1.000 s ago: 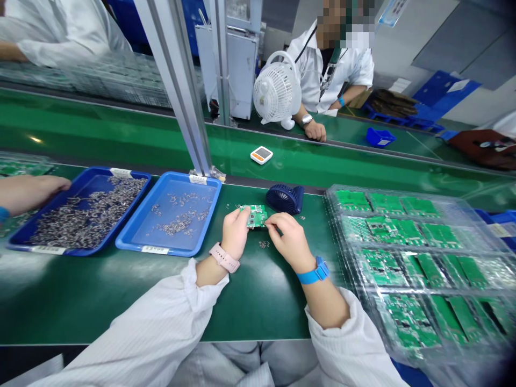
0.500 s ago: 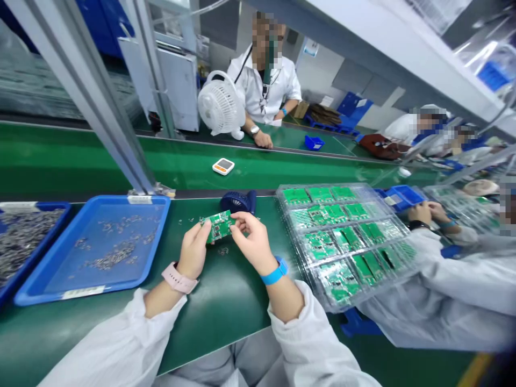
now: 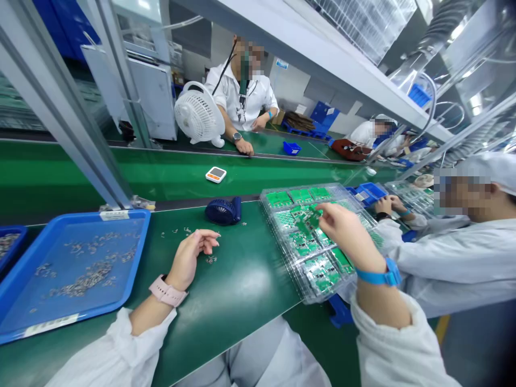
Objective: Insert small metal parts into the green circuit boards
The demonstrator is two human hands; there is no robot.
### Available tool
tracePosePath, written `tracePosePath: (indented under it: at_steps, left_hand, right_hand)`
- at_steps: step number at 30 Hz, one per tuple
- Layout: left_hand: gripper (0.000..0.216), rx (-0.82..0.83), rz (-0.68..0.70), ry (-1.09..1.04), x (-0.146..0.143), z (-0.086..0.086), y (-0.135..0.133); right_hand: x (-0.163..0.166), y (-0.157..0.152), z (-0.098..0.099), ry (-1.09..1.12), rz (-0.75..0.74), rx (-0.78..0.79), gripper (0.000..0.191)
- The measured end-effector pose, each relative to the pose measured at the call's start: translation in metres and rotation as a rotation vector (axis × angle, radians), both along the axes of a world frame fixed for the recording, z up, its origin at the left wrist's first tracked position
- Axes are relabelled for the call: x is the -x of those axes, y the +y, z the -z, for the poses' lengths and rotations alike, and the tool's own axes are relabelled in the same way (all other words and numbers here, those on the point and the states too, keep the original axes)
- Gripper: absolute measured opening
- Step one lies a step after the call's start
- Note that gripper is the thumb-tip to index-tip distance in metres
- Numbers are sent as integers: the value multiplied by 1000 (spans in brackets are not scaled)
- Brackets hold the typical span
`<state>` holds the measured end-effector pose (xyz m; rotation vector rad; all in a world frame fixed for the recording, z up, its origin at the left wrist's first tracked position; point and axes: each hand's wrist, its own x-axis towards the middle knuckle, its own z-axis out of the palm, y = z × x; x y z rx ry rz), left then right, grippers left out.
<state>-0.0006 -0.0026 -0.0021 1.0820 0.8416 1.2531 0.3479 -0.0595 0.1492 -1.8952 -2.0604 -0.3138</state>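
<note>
My right hand (image 3: 342,228) reaches over the clear plastic tray (image 3: 296,274), fingertips pinching the edge of a green circuit board (image 3: 308,223). That board is tilted above several other green boards lying in the tray's compartments. Over the green tabletop, my left hand (image 3: 191,255) hovers with loosely bent fingers, apart and with nothing visible in them. Small metal pieces (image 3: 211,259) lie scattered just by its fingertips. Behind it stands a dark blue handheld fan (image 3: 222,210).
To the left, a blue tray (image 3: 137,252) contains many small metal parts, with another blue tray (image 3: 8,242) beyond it. A white-and-orange device (image 3: 216,174) rests behind the table edge. A co-worker's sleeve (image 3: 443,263) is close to the clear tray's right side. A metal post (image 3: 80,107) rises at left.
My right hand has carried the circuit board rightward from between both hands to above the clear tray. My left hand has let go of it. The view has turned right.
</note>
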Motion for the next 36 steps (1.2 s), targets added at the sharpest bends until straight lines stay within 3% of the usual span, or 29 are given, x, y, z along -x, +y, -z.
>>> tracePosePath:
  at_steps: [4, 10, 17, 25, 30, 36]
  left_hand:
    - [44, -3, 13, -2, 2, 4, 1]
    - [39, 18, 4, -3, 2, 3, 2]
    - [39, 49, 20, 7, 0, -1, 1]
    - [37, 67, 16, -14, 1, -1, 3]
    - [37, 67, 20, -8, 1, 1, 3]
    - [37, 78, 24, 5, 1, 2, 4]
  right_hand:
    - [-31, 47, -9, -205, 70, 89, 35]
    - [-22, 86, 8, -336, -15, 235, 33]
    - [-10, 100, 27, -259, -196, 310, 30]
    - [-34, 112, 43, 183, -151, 418, 29]
    - [-25, 109, 59, 204, -192, 436, 29]
    - [-25, 103, 57, 79, -36, 343, 23]
